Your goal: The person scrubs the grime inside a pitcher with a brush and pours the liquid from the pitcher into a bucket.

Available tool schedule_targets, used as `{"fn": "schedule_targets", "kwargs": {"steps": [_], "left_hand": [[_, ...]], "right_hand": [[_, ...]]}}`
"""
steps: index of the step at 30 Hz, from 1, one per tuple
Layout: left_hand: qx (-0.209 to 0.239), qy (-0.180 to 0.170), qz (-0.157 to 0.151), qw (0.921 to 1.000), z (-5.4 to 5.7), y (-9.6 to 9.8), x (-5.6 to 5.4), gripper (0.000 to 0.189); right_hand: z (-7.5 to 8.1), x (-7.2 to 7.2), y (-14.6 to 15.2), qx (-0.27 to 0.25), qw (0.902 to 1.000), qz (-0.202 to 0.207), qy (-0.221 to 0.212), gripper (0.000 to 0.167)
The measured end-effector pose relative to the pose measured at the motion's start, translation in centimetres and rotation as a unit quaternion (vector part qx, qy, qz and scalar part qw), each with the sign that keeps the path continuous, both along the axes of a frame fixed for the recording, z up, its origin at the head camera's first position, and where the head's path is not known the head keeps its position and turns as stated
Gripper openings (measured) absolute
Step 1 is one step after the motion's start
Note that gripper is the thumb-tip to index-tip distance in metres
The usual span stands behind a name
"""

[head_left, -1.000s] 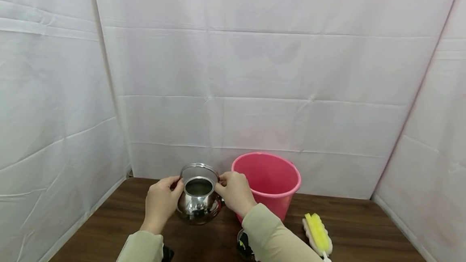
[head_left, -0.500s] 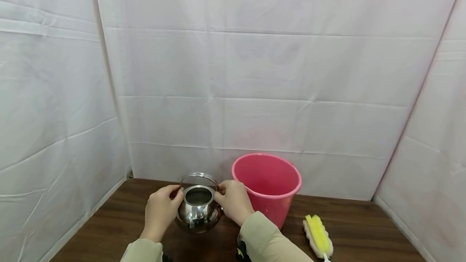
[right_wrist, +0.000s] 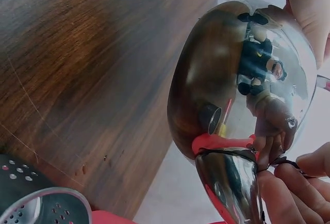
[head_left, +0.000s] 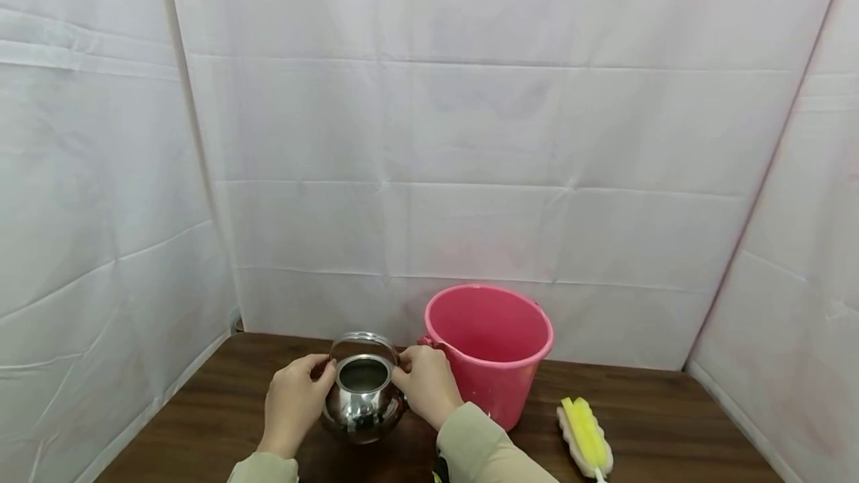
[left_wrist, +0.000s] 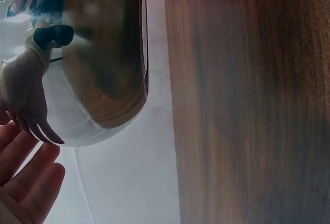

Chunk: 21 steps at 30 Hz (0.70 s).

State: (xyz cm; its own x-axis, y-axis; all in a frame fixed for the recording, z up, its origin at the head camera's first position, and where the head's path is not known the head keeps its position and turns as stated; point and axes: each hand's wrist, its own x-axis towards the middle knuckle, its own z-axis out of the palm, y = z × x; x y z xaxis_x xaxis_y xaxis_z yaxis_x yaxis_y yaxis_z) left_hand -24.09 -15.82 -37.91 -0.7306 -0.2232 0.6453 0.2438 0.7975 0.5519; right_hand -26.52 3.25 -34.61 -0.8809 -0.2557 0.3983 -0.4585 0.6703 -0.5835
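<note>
A shiny stainless steel teapot (head_left: 362, 414) with a round body, uncovered mouth and raised arched handle is between both hands. My left hand (head_left: 295, 401) pinches the handle's left end beside the mouth. On the opposite end, my right hand (head_left: 429, 386) pinches the handle between thumb and fingers. From the right wrist, the teapot's conical spout (right_wrist: 227, 180) points toward the pink bucket (head_left: 493, 386). Left-hand fingers (left_wrist: 36, 188) show beside the polished body in the left wrist view. The body looks close over the brown table (head_left: 671, 423).
The bucket stands just right of the teapot. A perforated metal strainer (right_wrist: 26, 182) lies near the right forearm. Further right is a yellow-and-white sponge brush (head_left: 585, 434). A few drops (right_wrist: 84, 169) dot the wood. White cloth (head_left: 483, 133) hangs behind and on both sides.
Both hands have lowered the teapot and brought it toward the person, keeping their grip on the handle. The bucket and brush stay in place.
</note>
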Motion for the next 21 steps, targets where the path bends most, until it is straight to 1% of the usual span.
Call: {"fn": "schedule_targets", "kwargs": {"steps": [4,10,13,21], "left_hand": [[-0.002,-0.002,-0.002,1.0,-0.3,0.0,0.1,0.012],[-0.002,0.002,-0.003,1.0,-0.8,0.1,-0.1,0.01],[0.0,0.003,-0.003,1.0,-0.8,0.1,-0.1,0.01],[0.008,-0.022,-0.001,0.9997,-1.1,0.3,-0.1,0.011]], "right_hand": [[-0.2,0.1,0.0,0.002,1.0,-0.002,0.001,0.007],[-0.7,-0.2,0.0,0.007,1.0,-0.007,0.003,0.008],[-0.9,-0.3,0.1,0.005,1.0,-0.008,0.002,0.008],[-1.4,-0.3,0.3,0.003,0.9999,-0.011,-0.012,0.009]]}}
